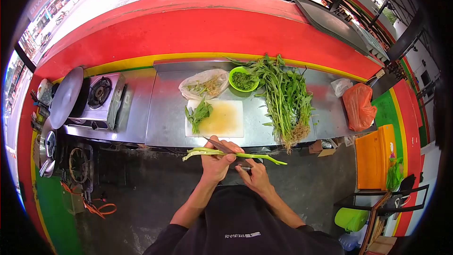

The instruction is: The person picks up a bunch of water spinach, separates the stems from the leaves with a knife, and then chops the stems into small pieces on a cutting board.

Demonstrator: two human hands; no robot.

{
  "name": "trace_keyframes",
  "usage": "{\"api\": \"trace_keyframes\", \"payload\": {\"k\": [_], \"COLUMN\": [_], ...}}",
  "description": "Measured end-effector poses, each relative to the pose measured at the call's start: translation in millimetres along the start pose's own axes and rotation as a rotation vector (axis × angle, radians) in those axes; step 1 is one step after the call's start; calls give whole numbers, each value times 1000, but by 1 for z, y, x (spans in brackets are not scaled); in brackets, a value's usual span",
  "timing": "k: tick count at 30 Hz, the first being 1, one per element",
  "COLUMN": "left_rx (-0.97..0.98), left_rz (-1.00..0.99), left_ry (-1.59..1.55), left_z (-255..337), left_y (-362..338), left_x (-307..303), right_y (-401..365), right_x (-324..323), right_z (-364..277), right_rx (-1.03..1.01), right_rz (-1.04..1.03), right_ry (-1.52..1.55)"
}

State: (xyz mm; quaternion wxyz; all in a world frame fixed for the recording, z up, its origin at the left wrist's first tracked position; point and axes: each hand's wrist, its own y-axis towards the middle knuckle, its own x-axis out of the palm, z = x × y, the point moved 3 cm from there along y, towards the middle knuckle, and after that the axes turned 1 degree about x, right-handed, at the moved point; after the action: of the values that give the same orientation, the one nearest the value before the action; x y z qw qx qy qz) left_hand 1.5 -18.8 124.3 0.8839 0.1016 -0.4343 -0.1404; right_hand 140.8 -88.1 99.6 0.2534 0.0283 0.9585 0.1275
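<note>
Since a slender stem would sag or slip if held loosely, as we judge it, the left hand [216, 165] is closed around a long, leafless, pale-green plant stalk [257, 156], which lies nearly level just on the near side of the white rectangular cutting board [229, 130]. We see a dark, narrow metal knife blade [217, 145] slanting across that hand's fingers, its tip towards the board's near edge — probably so close that stalk and blade can be steadied together. The right hand [258, 178], also on the board's near side, has its fingers bent and drawn in, but we cannot tell what they grip. On the board's left part lie green leafy sprigs [201, 114], apart from its stained bare right part. Behind the board, a bright-green round plastic bowl [243, 93] holds chopped greens and a clear crinkled plastic bag [187, 87] holds straw-coloured trimmings — likely sorted that way on purpose. Right of the board, we find a rooted bundle of long-stemmed greens [281, 95], presumably placed within easy reach.
</note>
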Motion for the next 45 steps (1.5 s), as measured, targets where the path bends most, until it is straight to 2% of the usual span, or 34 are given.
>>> {"api": "trace_keyframes", "payload": {"k": [3, 5, 9, 11, 13, 20, 22, 30, 38, 41, 45], "left_rx": [24, 49, 53, 66, -24, -12, -31, -34, -11, 28, 18], "left_rz": [-8, -11, -91, -105, -170, -165, -109, -103, -138, -84, -76], "left_ry": [-65, -122, 12, 47, 154, 73, 98, -32, -62, -113, -69], "left_z": [-3, -4, -2, 0, 4, -3, -3, -4, -3, 2, 8], "left_y": [0, 0, -1, 2, 2, 1, 3, 0, -1, 3, 4], "left_x": [-1, -3, -8, -7, -4, -3, -2, 0, -3, -4, -10], "right_y": [-2, -4, -4, -3, 1, 3, 5, 2, -1, -10, -12], "right_x": [0, 1, 3, 1, -1, 2, 0, -1, -4, -1, -6], "right_z": [2, 6, 3, -3, -11, -11, -14, -10, -9, 6, 5], "right_rx": [-30, 19, -56, 52, 32, -44, -41, -46, -25, 18, 60], "right_rz": [23, 6, 57, -7, 12, 79, 76, 45, -20, 76, 40], "right_ry": [-28, -24, 24, 35, 38, 25, 8, -15, -106, -90, -64]}}
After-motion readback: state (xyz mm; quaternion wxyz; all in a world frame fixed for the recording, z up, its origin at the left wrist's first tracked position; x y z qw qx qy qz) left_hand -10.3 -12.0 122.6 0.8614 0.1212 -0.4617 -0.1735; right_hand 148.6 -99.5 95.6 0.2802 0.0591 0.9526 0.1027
